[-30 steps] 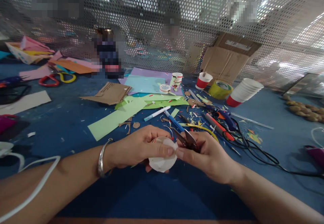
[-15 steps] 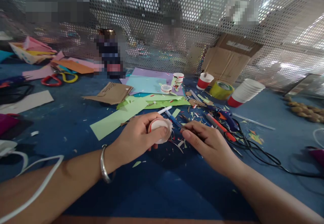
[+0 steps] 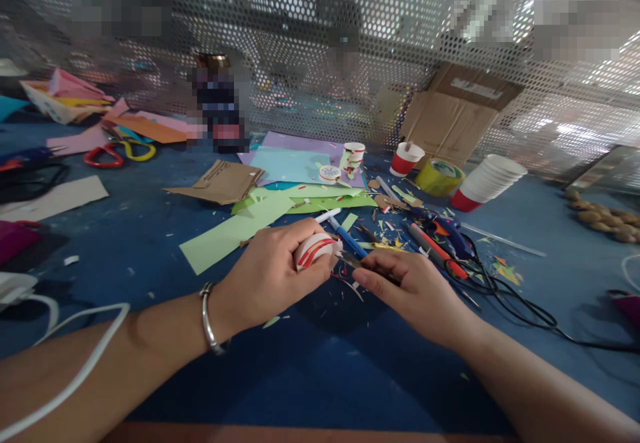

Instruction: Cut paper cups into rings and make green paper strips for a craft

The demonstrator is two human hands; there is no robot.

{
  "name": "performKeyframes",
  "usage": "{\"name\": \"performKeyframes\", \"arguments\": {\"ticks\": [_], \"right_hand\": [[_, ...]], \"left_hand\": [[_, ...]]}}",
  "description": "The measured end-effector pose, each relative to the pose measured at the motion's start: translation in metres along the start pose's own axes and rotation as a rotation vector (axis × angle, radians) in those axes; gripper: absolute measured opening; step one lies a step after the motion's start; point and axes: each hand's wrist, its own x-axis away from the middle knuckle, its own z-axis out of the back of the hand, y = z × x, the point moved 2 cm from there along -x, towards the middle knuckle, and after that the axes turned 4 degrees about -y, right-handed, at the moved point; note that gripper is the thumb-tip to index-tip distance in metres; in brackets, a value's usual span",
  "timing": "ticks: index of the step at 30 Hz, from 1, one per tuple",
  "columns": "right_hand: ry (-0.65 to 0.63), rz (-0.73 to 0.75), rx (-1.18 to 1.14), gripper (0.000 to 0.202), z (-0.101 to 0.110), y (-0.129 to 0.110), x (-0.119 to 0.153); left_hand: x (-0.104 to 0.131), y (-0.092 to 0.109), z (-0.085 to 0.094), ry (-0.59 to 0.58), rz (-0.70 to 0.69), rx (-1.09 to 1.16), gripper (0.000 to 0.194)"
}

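In the middle of the view my left hand [image 3: 280, 263] grips a small red-and-white paper cup piece [image 3: 315, 251], its striped side facing up. My right hand [image 3: 403, 283] is closed around a thin dark tool [image 3: 351, 261], perhaps a knife; its tip points left and reaches the frayed edge of the cup piece. Most of the tool is hidden by the fingers. Just beyond my hands a blue pen [image 3: 349, 236] and a white stick [image 3: 328, 216] lie among paper scraps.
Behind are green paper [image 3: 235, 236], folded cardboard [image 3: 225, 181], a decorated cup [image 3: 353, 156], yellow tape [image 3: 439, 177] and stacked cups [image 3: 490, 181]. A glue gun [image 3: 453, 233] with black cable lies right. Scissors [image 3: 104, 156] lie left; a white cable [image 3: 95, 356] crosses my left forearm.
The cup piece has turned in my left hand, from its pale flat face to its striped side. My right hand has shifted slightly, and the tool's tip now meets the piece.
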Motion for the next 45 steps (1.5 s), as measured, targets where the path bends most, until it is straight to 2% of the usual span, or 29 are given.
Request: {"name": "performKeyframes", "arguments": {"ticks": [13,20,27,35,45], "right_hand": [[-0.013,0.009,0.017,0.042,-0.003,0.0,0.002],[-0.005,0.03,0.025,0.044,-0.005,0.002,0.002],[-0.031,0.009,0.01,0.042,-0.007,0.002,0.0],[-0.03,-0.016,0.032,0.044,-0.009,0.002,0.001],[-0.049,-0.045,-0.041,0.046,-0.008,0.003,0.0]], "left_hand": [[0.005,0.002,-0.001,0.028,-0.092,-0.108,0.022],[0.005,-0.001,-0.003,-0.004,-0.057,-0.038,0.024],[0.005,-0.003,-0.005,-0.011,-0.038,-0.118,0.021],[0.003,-0.006,-0.002,-0.116,0.071,0.101,0.022],[0.002,-0.003,-0.003,-0.042,0.074,0.01,0.02]]}}
